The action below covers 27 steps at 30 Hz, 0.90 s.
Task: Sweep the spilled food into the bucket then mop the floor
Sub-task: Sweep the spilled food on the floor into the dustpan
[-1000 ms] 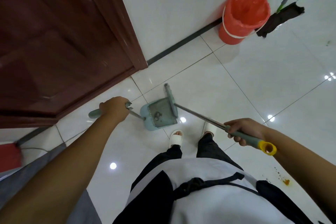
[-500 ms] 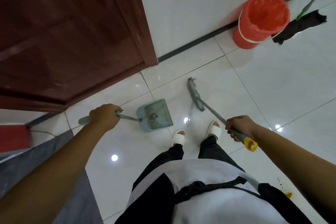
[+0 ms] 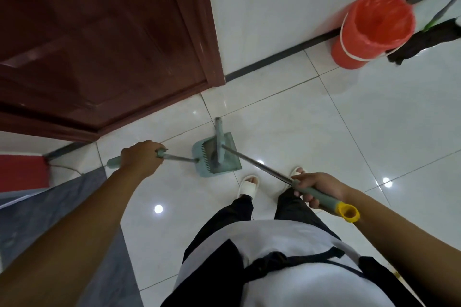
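My left hand grips the handle of a pale green dustpan that sits on the white tiled floor in front of my feet. My right hand holds the long handle of a broom near its yellow end. The broom head lies across the dustpan's mouth. The red bucket, lined with a red bag, stands against the wall at the upper right. A mop with a dark cloth head lies beside the bucket. A small orange food stain shows on the floor at the lower right.
A dark red wooden door fills the upper left, with a white wall and a dark skirting to its right. A grey mat and a red object are at the left. My feet in white slippers stand just behind the dustpan.
The broom head has swung from the floor right of the dustpan back onto the dustpan's mouth. My left hand and the dustpan have stayed about where they were.
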Motion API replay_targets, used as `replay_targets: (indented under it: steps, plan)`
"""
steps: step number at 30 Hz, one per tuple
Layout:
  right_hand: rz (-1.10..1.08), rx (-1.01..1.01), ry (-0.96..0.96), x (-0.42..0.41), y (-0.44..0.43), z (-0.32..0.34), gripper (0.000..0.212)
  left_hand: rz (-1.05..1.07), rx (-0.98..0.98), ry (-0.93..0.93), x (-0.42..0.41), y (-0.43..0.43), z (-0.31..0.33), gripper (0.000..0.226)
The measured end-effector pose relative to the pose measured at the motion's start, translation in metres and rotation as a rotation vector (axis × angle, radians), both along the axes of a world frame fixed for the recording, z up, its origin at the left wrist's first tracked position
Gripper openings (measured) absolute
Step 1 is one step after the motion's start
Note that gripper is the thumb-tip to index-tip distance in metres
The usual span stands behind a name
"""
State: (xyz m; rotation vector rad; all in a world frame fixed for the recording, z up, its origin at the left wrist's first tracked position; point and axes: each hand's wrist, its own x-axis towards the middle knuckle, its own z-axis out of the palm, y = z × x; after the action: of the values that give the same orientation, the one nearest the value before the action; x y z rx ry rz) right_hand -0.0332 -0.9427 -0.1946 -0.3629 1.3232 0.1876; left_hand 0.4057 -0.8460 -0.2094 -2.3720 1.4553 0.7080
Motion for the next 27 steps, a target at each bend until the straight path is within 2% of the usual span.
replay_targets:
  steps: [2,5,8,12,19,23,27]
  plan:
    - [0.129,-0.155,0.064,-0.006,-0.003,0.014,0.038,0.002,-0.007,0.015,0.001,0.002,0.002,0.025]
    - [0.25,-0.307,0.149,-0.011,-0.018,0.029,0.042,0.051,-0.017,0.055,0.004,0.009,0.005,0.028]
    - [0.355,-0.415,0.237,-0.002,-0.039,0.033,0.041,0.139,-0.028,0.089,0.005,0.021,0.009,0.027]
    - [0.603,-0.579,0.331,0.025,-0.062,0.014,0.028,0.274,-0.044,0.099,0.0,0.043,0.015,0.025]
    - [0.818,-0.606,0.418,0.076,-0.068,-0.035,0.03,0.477,-0.041,0.105,-0.031,0.084,0.004,0.022]
    - [0.993,-0.606,0.407,0.095,-0.037,-0.033,0.019,0.51,-0.023,0.041,-0.038,0.067,0.001,0.017]
    - [1.194,-0.561,0.348,0.08,-0.015,-0.021,0.02,0.535,0.001,-0.001,-0.023,0.053,0.001,0.019]
